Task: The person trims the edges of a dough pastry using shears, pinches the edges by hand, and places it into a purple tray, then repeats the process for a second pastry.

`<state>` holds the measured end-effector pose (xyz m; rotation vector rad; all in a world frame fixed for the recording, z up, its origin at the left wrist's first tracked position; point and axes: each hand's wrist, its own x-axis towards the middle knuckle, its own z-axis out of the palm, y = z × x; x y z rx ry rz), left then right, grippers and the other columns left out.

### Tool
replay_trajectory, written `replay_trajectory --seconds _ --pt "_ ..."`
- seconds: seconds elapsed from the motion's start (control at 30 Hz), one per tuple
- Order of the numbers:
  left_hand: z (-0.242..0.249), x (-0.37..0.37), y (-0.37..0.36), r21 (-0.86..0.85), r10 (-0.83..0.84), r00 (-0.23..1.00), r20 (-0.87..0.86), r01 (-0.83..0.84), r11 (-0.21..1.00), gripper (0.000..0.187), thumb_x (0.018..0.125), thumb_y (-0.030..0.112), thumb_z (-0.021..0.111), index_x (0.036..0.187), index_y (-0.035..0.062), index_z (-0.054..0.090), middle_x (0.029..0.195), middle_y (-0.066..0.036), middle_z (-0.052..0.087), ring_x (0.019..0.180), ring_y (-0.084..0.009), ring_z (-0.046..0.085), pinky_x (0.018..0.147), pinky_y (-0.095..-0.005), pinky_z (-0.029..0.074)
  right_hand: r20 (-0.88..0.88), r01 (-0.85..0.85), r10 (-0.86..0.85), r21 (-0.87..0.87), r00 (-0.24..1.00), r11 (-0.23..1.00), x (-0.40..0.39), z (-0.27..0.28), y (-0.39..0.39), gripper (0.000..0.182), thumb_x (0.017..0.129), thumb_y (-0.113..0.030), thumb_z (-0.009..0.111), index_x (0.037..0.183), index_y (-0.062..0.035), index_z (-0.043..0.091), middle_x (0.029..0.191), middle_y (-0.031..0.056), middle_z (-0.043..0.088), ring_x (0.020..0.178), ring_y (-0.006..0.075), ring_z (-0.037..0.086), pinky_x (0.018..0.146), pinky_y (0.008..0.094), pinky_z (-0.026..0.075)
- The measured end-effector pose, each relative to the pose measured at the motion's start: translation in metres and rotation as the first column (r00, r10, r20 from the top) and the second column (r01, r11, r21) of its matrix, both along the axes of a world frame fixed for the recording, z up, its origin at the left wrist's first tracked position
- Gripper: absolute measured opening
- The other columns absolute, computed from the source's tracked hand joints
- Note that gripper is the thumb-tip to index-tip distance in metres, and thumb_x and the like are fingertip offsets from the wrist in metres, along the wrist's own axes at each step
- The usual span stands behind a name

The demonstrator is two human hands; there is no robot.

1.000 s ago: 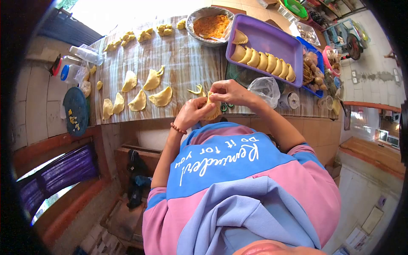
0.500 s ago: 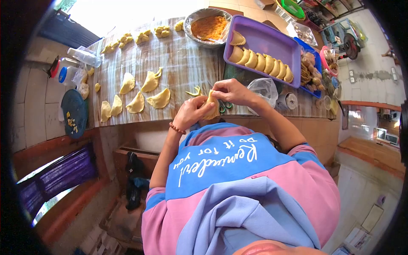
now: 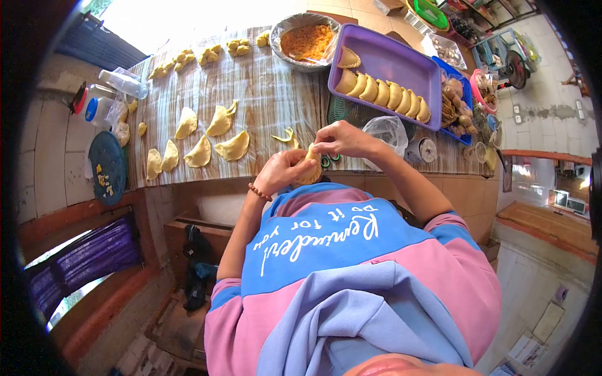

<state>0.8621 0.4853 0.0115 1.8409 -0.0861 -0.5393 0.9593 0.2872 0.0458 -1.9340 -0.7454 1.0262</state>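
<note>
At the table's near edge, both hands grip a half-moon filled pastry [image 3: 307,176] of pale dough. My left hand [image 3: 282,171], with a beaded bracelet at its wrist, cradles the pastry from the left. The fingers of my right hand [image 3: 342,139] pinch its upper edge. Part of the pastry is hidden by the fingers. Just beyond lie dough trimmings [image 3: 286,136], and green-handled scissors [image 3: 330,159] are beside the hands. To the left, several smooth-edged folded pastries [image 3: 232,146] rest on the table. A purple tray [image 3: 395,61] holds a row of crimped pastries [image 3: 382,93].
A lined bowl of orange filling [image 3: 307,41] stands at the back, with several dough lumps [image 3: 210,55] to its left. A clear plastic bag [image 3: 385,133] lies right of my hands. A blue tray [image 3: 467,94] with packets adjoins the purple one. A dark green plate [image 3: 108,164] sits far left.
The pastry stays in both hands, with slight finger shifts along its edge; more of its crimped lower side now shows. The whole view has moved slightly.
</note>
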Motion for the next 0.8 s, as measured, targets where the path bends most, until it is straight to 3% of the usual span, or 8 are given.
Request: replay_trajectory --seconds 0.1,0.2,0.4,0.5,0.6,0.7,0.8 --pt "0.007 -0.003 0.000 0.013 0.019 0.999 0.030 -0.020 1.000 0.040 0.086 0.034 0.063 0.101 -0.0030 0.064 0.078 -0.007 0.066 0.074 -0.0074 0.056 0.064 -0.0270 0.048 0.127 -0.023 0.006 0.133 0.992 0.991 -0.003 -0.006 0.007 0.018 0.083 -0.018 0.064 0.087 -0.0006 0.065 0.070 0.0008 0.060 0.061 0.0062 0.053 0.055 0.0238 0.044" --pt "0.014 -0.003 0.001 0.050 0.016 1.000 0.003 -0.016 0.999 0.041 0.085 0.035 0.064 0.101 -0.0024 0.065 0.077 -0.008 0.066 0.074 -0.0077 0.057 0.064 -0.0277 0.048 0.005 0.004 -0.005 0.155 1.000 0.988 -0.002 -0.010 0.009 0.022 0.081 -0.023 0.067 0.088 -0.0020 0.066 0.076 0.0055 0.065 0.073 0.0103 0.057 0.067 0.0287 0.047" --pt "0.005 -0.005 0.000 0.034 0.038 0.999 0.015 -0.039 0.999 0.042 0.085 0.035 0.064 0.104 -0.0024 0.064 0.077 -0.008 0.066 0.074 -0.0076 0.057 0.064 -0.0274 0.048 -0.136 0.094 -0.072 0.162 0.988 0.982 -0.003 -0.014 0.005 0.021 0.081 -0.022 0.068 0.085 -0.0011 0.066 0.074 0.0009 0.063 0.070 0.0067 0.053 0.064 0.0247 0.044" --pt "0.004 -0.004 -0.001 0.006 0.047 0.999 -0.012 -0.047 0.999 0.043 0.085 0.035 0.064 0.103 -0.0035 0.064 0.078 -0.007 0.066 0.074 -0.0074 0.057 0.064 -0.0271 0.048 -0.117 0.102 -0.081 0.191 0.990 0.976 -0.001 -0.020 0.004 0.022 0.083 -0.024 0.067 0.084 -0.0020 0.066 0.071 -0.0009 0.061 0.066 0.0058 0.052 0.060 0.0235 0.043" --pt "0.002 -0.002 0.000 -0.052 0.055 0.998 0.000 -0.055 0.997 0.042 0.086 0.035 0.063 0.102 -0.0044 0.064 0.079 -0.006 0.066 0.074 -0.0072 0.057 0.064 -0.0266 0.048 -0.232 0.108 -0.071 0.152 0.970 0.982 0.003 -0.018 0.002 0.022 0.087 -0.025 0.064 0.082 -0.0033 0.065 0.066 -0.0021 0.058 0.061 0.0046 0.052 0.054 0.0215 0.042" --pt "0.007 0.001 0.001 0.017 0.026 0.999 -0.034 -0.026 1.000 0.047 0.083 0.038 0.063 0.104 -0.0033 0.063 0.081 -0.015 0.067 0.076 -0.0158 0.064 0.068 -0.0312 0.050 -0.384 0.179 -0.100 0.175 0.918 0.968 0.008 -0.018 -0.001 0.026 0.089 -0.028 0.061 0.082 -0.0032 0.065 0.066 -0.0019 0.058 0.060 0.0050 0.052 0.055 0.0220 0.043" --pt "-0.002 0.003 0.000 -0.015 0.008 1.000 -0.015 -0.008 1.000 0.047 0.083 0.039 0.063 0.104 -0.0033 0.063 0.080 -0.014 0.066 0.074 -0.0147 0.063 0.067 -0.0306 0.049 -0.209 0.077 -0.042 0.158 0.977 0.985 0.010 -0.021 -0.003 0.026 0.089 -0.029 0.061 0.084 -0.0043 0.067 0.067 -0.0022 0.058 0.061 0.0054 0.051 0.056 0.0228 0.043"
